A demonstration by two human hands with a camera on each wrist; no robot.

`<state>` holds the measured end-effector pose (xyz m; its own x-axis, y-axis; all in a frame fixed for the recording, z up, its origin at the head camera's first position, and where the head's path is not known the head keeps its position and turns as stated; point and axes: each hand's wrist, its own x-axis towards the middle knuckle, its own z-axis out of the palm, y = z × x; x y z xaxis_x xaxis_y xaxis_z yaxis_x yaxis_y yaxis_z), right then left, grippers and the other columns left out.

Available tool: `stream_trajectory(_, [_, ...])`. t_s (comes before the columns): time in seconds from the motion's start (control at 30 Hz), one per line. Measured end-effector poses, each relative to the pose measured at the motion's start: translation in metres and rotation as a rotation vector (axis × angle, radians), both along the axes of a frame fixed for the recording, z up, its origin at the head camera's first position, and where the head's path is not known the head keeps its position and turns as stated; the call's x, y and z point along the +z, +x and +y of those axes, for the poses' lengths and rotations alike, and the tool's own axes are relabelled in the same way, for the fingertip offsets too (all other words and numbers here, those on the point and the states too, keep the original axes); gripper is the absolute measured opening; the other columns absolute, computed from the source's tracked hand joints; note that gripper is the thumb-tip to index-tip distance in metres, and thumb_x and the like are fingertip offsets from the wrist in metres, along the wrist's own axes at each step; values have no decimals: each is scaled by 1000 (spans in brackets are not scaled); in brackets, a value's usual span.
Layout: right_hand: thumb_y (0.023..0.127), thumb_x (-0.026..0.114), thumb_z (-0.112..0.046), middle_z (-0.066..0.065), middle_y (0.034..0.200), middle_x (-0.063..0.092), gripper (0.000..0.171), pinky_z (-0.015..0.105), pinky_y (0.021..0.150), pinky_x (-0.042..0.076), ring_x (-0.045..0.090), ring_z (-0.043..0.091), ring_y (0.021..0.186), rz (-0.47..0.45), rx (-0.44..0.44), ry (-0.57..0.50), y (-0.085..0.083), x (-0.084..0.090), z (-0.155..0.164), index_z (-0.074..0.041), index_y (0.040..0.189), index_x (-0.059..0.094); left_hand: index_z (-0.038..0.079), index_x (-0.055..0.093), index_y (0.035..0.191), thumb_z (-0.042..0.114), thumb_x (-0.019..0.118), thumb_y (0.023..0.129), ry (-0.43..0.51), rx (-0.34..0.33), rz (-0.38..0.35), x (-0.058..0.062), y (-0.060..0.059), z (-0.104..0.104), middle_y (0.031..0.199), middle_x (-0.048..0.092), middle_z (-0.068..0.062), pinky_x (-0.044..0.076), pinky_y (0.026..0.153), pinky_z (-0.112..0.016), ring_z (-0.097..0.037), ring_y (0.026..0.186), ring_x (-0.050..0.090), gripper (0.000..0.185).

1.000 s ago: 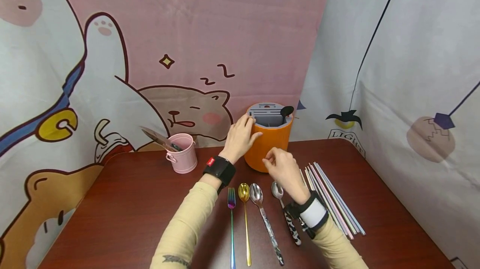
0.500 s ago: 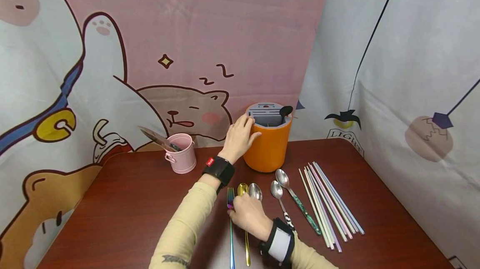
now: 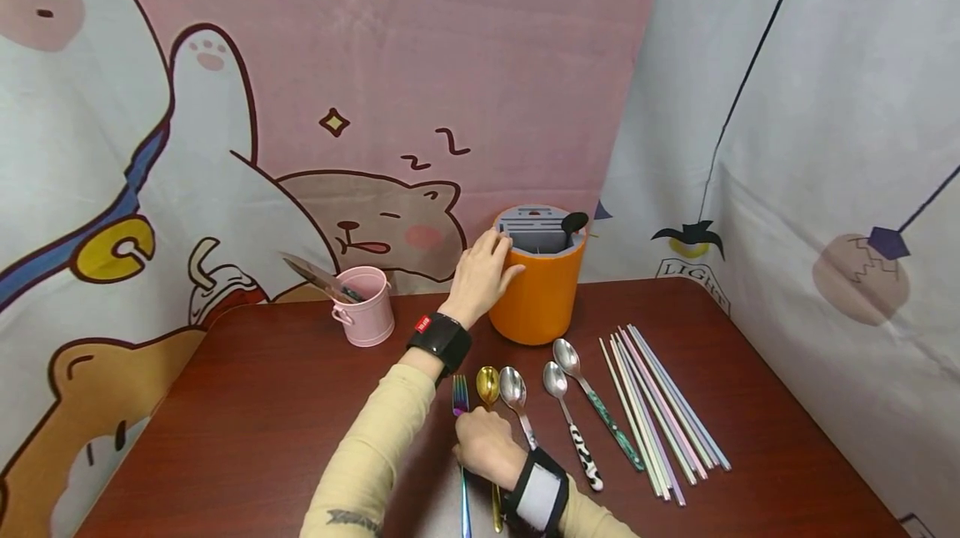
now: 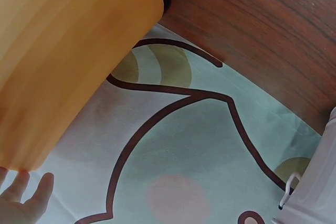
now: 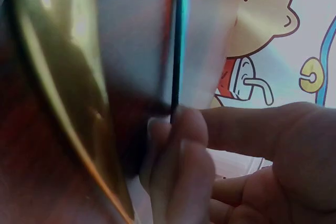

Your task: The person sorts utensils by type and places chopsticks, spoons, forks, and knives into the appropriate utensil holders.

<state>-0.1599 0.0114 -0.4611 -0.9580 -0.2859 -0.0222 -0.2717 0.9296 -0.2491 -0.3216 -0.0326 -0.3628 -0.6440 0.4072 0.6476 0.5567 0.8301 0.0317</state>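
A rainbow-coloured fork (image 3: 461,394) lies on the table, and my right hand (image 3: 489,444) pinches its handle (image 5: 181,40) between thumb and fingers. Beside it is a gold spoon (image 3: 487,385), its handle partly covered by that hand. A steel spoon with a patterned handle (image 3: 513,392) lies to its right. My left hand (image 3: 478,273) touches the rim of an orange utensil holder (image 3: 534,304), fingers laid over the edge. The holder has a grey slotted insert (image 3: 531,226), and a black utensil (image 3: 574,223) stands in it. In the left wrist view, only those fingertips (image 4: 42,192) show.
A cow-print-handled spoon (image 3: 577,438) and a green-handled spoon (image 3: 603,413) lie on the right, left of several pastel chopsticks or straws (image 3: 667,413). A pink bucket (image 3: 367,309) holding scissors-like blades (image 3: 309,275) stands back left. Printed cloth (image 3: 480,62) hangs behind the table.
My right hand has left the green-handled spoon's place on the right, moved left and down, and taken the fork's handle. The fork has tilted slightly. My left hand stays at the rim.
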Motion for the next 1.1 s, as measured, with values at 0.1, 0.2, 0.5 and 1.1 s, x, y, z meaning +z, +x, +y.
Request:
stream_trajectory(0.1, [72,74,-19,4,56,58,23,31,41,41,55,18,48,-9,-5,-25,-1,0,2,-10,55,61,8,55,121,43,58,91,4,-3,-5,0,0,0,121,53,-9,53,79,-40,-23,117,52,46])
stream_trajectory(0.2, [72,73,-16,2,50,54,27,28,38,37,50,15,42,-27,-10,-53,-1,0,3,-11,50,58,8,55,120,43,58,91,11,-4,-8,0,0,0,121,53,-9,53,79,-41,-23,117,52,46])
stream_trajectory(0.5, [75,70,-17,-4,35,50,34,23,36,35,44,4,29,-119,19,-192,-1,3,11,-12,45,55,8,54,121,43,58,91,6,-6,-13,-1,-1,-1,123,52,-10,54,77,-40,-23,117,52,45])
stream_trajectory(1.1, [85,57,-8,1,52,57,20,22,41,44,61,14,43,-108,-79,-473,-9,65,80,-7,66,50,9,55,121,43,57,92,6,-11,-12,-2,-1,0,124,52,-10,55,75,-40,-23,119,51,45])
